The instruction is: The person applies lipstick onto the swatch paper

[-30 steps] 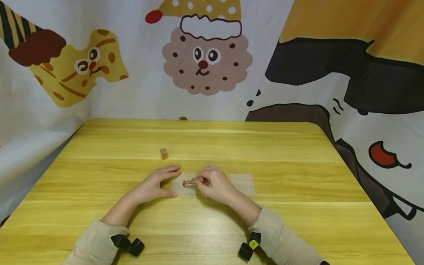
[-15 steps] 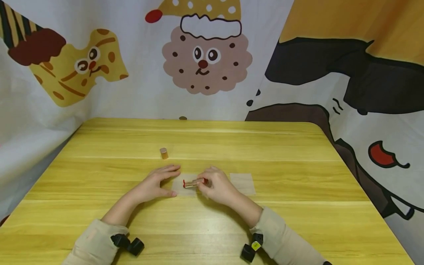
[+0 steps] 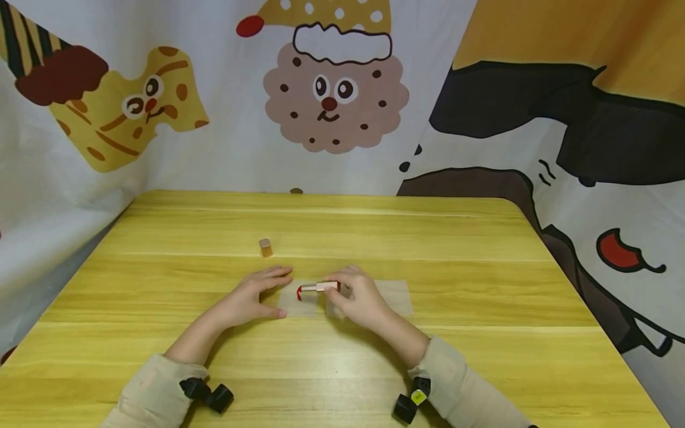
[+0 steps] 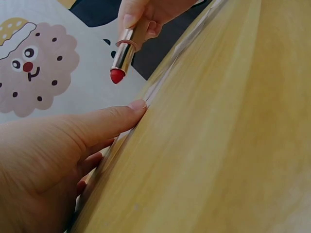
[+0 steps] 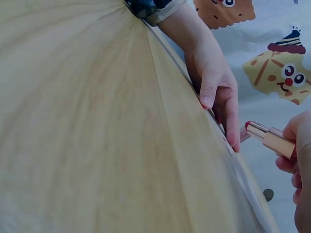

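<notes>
My right hand [image 3: 361, 299] holds a lipstick [image 3: 326, 286] with a shiny gold and pink case, pinched between thumb and fingers. Its red tip, plain in the left wrist view on the lipstick [image 4: 122, 60], points down and is raised off the table. Under it, a thin pale sheet [image 3: 291, 306] carries a curved red mark [image 3: 298, 295]. My left hand [image 3: 251, 299] rests with thumb and fingers spread at the sheet's left edge, holding nothing. The right wrist view shows the lipstick [image 5: 272, 138] near the left fingertips.
Farther back on the wooden table [image 3: 342, 368], the gold lipstick cap [image 3: 266, 248] stands upright. More pale sheet [image 3: 397, 297] shows right of my right hand; whether it is one piece with the left part is hidden. A printed curtain [image 3: 214, 160] hangs behind the table.
My right hand has lifted slightly and shifted right with the lipstick, turning it a little. The red mark on the sheet now shows more plainly. My left hand has stayed put.
</notes>
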The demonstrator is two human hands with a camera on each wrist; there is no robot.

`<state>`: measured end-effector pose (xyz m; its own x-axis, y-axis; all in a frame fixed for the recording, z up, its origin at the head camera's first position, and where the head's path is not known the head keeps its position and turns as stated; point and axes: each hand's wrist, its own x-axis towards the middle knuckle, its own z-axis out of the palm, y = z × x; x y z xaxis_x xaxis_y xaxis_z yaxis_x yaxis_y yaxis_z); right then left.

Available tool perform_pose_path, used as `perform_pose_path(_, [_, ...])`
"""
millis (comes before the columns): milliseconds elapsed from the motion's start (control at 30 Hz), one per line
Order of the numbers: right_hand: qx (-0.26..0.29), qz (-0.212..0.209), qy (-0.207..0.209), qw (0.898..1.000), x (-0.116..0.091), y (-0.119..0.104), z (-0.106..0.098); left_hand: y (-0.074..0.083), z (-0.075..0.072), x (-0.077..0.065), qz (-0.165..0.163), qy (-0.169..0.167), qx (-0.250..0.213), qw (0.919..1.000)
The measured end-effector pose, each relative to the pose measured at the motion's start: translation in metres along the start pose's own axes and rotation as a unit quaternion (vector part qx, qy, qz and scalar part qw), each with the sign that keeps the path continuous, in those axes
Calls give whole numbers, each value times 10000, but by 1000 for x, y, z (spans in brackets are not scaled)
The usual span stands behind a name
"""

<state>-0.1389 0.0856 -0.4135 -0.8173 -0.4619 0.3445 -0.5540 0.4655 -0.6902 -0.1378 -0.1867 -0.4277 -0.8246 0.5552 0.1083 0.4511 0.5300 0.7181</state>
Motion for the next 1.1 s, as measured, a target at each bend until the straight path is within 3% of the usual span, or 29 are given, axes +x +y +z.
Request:
perform_pose_path(567, [504, -357, 498, 9968, -4, 0, -8, -1, -1, 0, -111, 23, -107, 9999])
perform_pose_path(1100, [675, -640, 944, 9912, -11, 1, -14, 8, 3, 5, -11, 577, -350, 9977])
